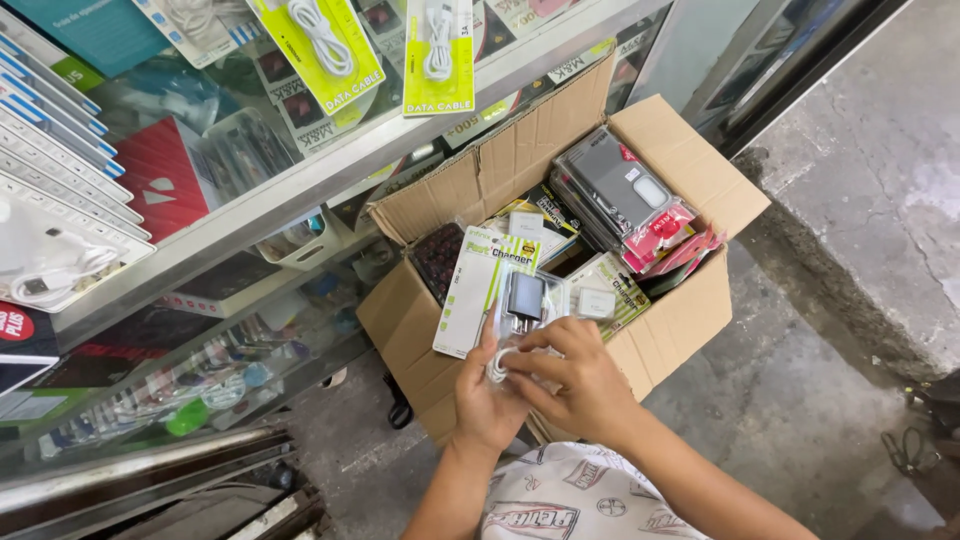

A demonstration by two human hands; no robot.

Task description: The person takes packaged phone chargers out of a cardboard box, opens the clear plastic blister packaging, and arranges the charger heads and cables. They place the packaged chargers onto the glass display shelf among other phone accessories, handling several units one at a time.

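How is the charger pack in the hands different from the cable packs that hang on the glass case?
The charger pack, held by the left hand and right hand, is clear and shows a dark plug. The cable packs have yellow-green cards with coiled white cables. Both kinds are sealed retail packaging.

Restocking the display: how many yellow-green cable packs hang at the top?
2: one cable pack hangs left of centre, tilted; the other pack hangs just right of it. More may hang above the frame.

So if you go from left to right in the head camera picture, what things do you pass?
White keyboards → red box behind glass → yellow cable packs → charger pack → both hands → phone cases in the cardboard box → concrete floor.
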